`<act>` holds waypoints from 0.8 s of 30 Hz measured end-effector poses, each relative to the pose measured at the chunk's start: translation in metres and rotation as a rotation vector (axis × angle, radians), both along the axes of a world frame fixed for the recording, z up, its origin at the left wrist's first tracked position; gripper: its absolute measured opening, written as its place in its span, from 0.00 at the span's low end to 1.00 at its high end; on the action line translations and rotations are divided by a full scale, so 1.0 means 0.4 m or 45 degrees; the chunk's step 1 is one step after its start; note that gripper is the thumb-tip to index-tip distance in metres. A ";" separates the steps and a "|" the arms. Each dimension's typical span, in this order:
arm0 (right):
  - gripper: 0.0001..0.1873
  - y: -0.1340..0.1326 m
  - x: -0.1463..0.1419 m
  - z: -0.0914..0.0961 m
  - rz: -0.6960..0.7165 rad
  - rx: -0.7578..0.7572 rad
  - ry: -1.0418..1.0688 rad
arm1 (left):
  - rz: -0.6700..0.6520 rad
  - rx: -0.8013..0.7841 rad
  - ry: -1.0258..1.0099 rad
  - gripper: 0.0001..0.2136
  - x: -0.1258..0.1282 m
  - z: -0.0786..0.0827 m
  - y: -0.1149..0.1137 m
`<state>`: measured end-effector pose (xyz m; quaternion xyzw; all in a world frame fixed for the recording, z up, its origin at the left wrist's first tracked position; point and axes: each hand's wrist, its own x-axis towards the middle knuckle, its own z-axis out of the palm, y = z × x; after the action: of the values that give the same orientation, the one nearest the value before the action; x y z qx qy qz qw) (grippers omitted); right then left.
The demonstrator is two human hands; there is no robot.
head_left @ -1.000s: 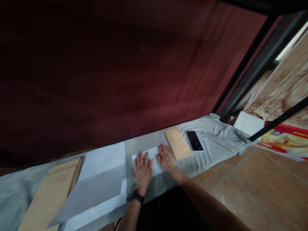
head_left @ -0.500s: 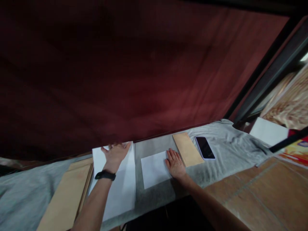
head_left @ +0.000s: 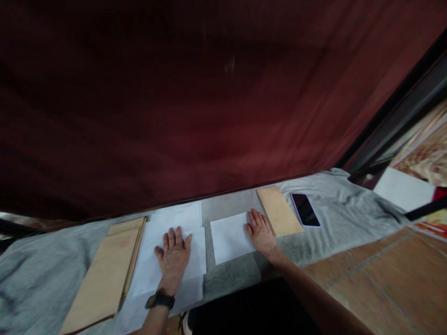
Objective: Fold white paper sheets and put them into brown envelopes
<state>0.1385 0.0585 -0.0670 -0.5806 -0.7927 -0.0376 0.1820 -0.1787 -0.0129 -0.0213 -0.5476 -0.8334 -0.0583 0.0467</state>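
Left hand point(head_left: 173, 256) splayed on white sheets point(head_left: 196, 249), right hand point(head_left: 261, 235) flat at edge of smaller paper point(head_left: 229, 239)

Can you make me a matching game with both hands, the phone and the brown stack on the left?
1. Left hand
2. Right hand
3. Phone
4. Brown stack

A. Black with a purplish rim
B. Flat on the smaller white sheet's right side
C. Left of all the white paper
D. Spread on the larger white papers

Pairs: 1-D, 2-B, 3-A, 4-C
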 end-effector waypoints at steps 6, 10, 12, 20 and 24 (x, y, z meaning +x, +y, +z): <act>0.29 0.001 -0.001 0.003 -0.012 0.000 0.001 | -0.093 0.205 -0.005 0.29 -0.030 0.026 -0.056; 0.29 0.005 -0.002 0.003 -0.015 -0.020 0.004 | -0.215 0.325 0.046 0.27 0.029 0.027 -0.146; 0.29 0.007 -0.001 0.001 -0.023 -0.037 0.005 | -0.307 0.309 0.037 0.28 0.058 0.001 -0.205; 0.30 0.011 -0.001 0.005 -0.028 -0.090 -0.002 | -0.470 0.276 0.110 0.29 0.031 -0.067 -0.305; 0.29 0.009 0.012 0.008 -0.010 -0.062 0.008 | -0.379 0.255 0.110 0.28 0.022 -0.056 -0.273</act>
<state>0.1435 0.0621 -0.0637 -0.5879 -0.7906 -0.0173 0.1702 -0.1698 -0.1220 -0.0438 -0.6596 -0.7303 -0.1236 0.1277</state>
